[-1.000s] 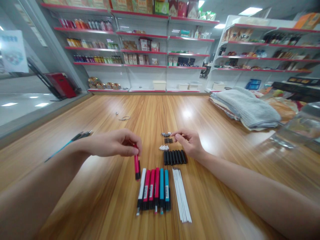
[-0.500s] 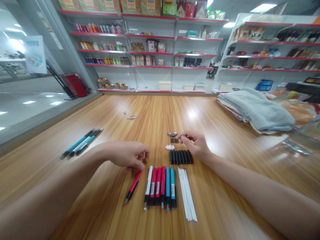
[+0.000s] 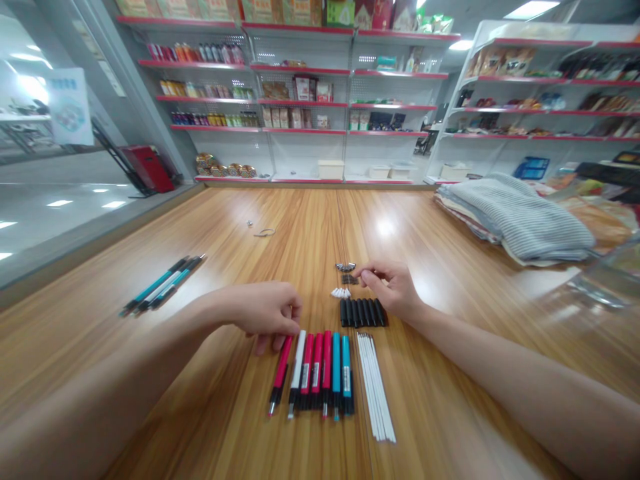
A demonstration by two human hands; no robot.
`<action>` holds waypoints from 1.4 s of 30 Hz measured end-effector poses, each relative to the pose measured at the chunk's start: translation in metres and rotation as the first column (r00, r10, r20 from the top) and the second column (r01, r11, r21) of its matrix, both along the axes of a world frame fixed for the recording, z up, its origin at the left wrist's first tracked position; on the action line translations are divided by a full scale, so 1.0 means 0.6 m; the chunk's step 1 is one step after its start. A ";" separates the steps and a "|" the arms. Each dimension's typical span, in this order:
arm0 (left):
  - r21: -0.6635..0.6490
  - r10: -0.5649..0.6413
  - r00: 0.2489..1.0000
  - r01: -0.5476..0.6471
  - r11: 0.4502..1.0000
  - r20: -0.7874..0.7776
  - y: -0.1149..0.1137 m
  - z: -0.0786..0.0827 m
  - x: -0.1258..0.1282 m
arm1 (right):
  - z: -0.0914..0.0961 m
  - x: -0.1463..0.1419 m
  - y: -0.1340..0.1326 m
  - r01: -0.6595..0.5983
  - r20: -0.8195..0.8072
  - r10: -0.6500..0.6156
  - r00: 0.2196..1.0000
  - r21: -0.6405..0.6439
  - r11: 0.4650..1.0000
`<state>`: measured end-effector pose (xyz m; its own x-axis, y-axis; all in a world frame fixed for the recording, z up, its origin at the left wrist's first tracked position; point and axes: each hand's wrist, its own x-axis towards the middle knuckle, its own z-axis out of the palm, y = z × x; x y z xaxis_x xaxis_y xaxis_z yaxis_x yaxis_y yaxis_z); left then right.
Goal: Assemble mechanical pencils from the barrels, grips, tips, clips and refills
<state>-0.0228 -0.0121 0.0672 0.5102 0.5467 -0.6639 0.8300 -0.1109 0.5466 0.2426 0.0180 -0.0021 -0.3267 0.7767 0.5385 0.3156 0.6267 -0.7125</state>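
Note:
My left hand (image 3: 267,310) has its fingers closed around the upper end of a pink pen barrel (image 3: 281,370), which lies on the table beside a row of white, pink and blue pen barrels (image 3: 317,363). My right hand (image 3: 393,287) has thumb and forefinger pinched together at the small dark springs (image 3: 349,280); anything between the fingertips is too small to make out. Silvery pen tips (image 3: 345,267) lie just beyond the springs. Nearer are small white pieces (image 3: 341,293), a row of black grips (image 3: 363,313) and a bundle of thin white refills (image 3: 375,387).
Several blue, white and black pens (image 3: 163,287) lie at the left of the wooden table (image 3: 230,253). A thin wire loop (image 3: 265,233) lies farther back. Folded striped cloth (image 3: 520,217) and a clear container (image 3: 613,273) are at the right. Stocked shelves (image 3: 300,132) stand behind.
My left hand has swung the pink pen barrel from a slant to nearly parallel with the row, and closer to it. My right hand has barely moved.

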 end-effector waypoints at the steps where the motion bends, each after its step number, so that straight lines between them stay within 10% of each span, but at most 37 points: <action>1: -0.003 0.001 1.000 -0.001 1.000 0.003 0.000 -0.001 0.000 | 0.000 0.000 0.000 0.002 0.002 -0.002 1.000 -0.002 1.000; 29: -0.089 0.057 0.998 -0.055 0.995 0.021 -0.002 0.006 -0.005 | 0.002 -0.002 -0.001 -0.008 0.011 0.008 1.000 0.005 1.000; 42: -0.434 -0.212 0.964 0.262 0.862 0.160 -0.025 0.045 -0.004 | 0.004 -0.002 -0.002 -0.012 0.030 0.011 0.999 0.015 1.000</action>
